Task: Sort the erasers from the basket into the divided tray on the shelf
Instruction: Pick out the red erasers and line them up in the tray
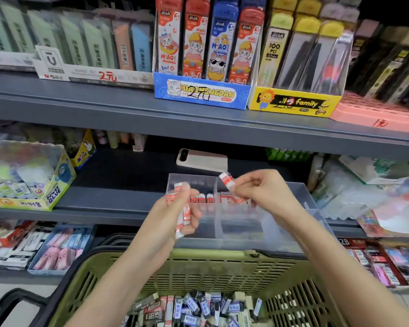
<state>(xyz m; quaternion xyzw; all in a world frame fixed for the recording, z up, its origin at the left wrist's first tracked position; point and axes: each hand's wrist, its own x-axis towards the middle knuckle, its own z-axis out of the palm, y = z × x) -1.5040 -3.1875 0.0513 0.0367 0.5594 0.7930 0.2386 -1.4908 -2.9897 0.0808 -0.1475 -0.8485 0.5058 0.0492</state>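
A clear divided tray point(265, 223) stands on the middle shelf, with several red-and-white erasers point(204, 198) upright in its far compartments. My left hand point(175, 215) grips a bunch of red-and-white erasers point(180, 210) in front of the tray's left side. Above the tray's middle, my right hand point(260, 188) pinches a single red-and-white eraser point(226, 180) at its fingertips. An olive green basket point(210, 270) sits below my arms, holding several loose erasers point(194, 310) in red, blue and dark sleeves.
A phone point(201, 159) lies on the shelf behind the tray. A glue display box point(26, 182) stands to the left, and plastic-wrapped goods point(364, 192) to the right. Boxes of pencil leads point(203, 57) line the upper shelf. Eraser trays point(59, 249) fill the lower shelf.
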